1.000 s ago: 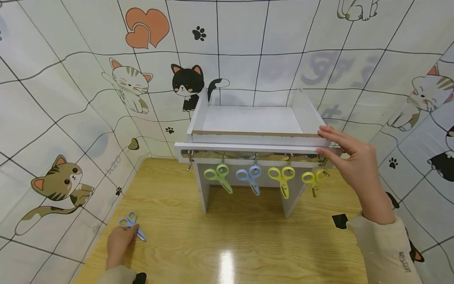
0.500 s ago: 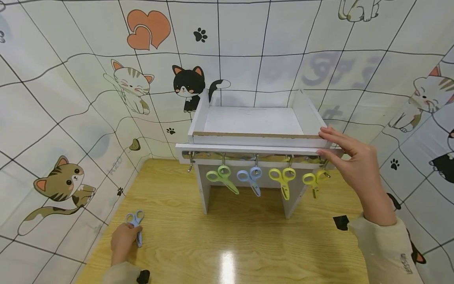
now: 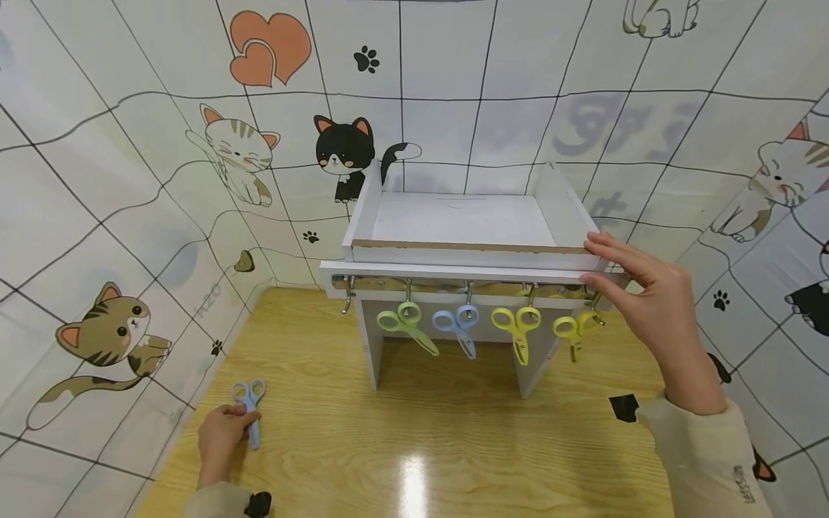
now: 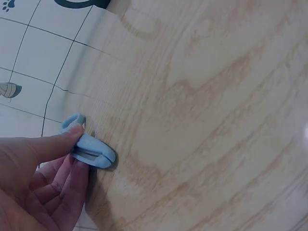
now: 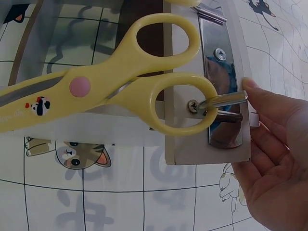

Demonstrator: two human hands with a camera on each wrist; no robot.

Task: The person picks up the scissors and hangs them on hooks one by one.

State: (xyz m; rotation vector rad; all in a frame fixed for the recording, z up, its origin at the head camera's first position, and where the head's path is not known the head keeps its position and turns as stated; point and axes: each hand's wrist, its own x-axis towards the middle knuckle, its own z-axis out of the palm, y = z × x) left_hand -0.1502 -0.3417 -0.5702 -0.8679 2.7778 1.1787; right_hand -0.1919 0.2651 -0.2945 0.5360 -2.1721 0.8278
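At the table's left side, my left hand (image 3: 220, 435) pinches small light-blue scissors (image 3: 254, 432) between thumb and fingers. Their loops point away from me and the blade tip towards me. In the left wrist view the scissors (image 4: 94, 150) are close over the wood, tip to the right. My right hand (image 3: 657, 302) holds the right end of a white shelf (image 3: 453, 272), with its fingers at the upper tray's corner and its thumb at the front ledge. Green scissors (image 3: 408, 321), blue scissors (image 3: 456, 324) and two yellow scissors (image 3: 517, 327) hang from hooks along the shelf's front.
The leftmost hook (image 3: 347, 295) carries nothing. The shelf stands on two side panels (image 3: 372, 345) on the wooden table (image 3: 414, 432). Cat-patterned sheeting (image 3: 479, 86) surrounds the table at the back and sides. A black patch (image 3: 624, 408) lies near the right sleeve.
The left hand has turned the blue scissors, so the tip now points more towards me, and shifted them slightly right. The green scissors' tip has swung a little right. The right hand stays put.
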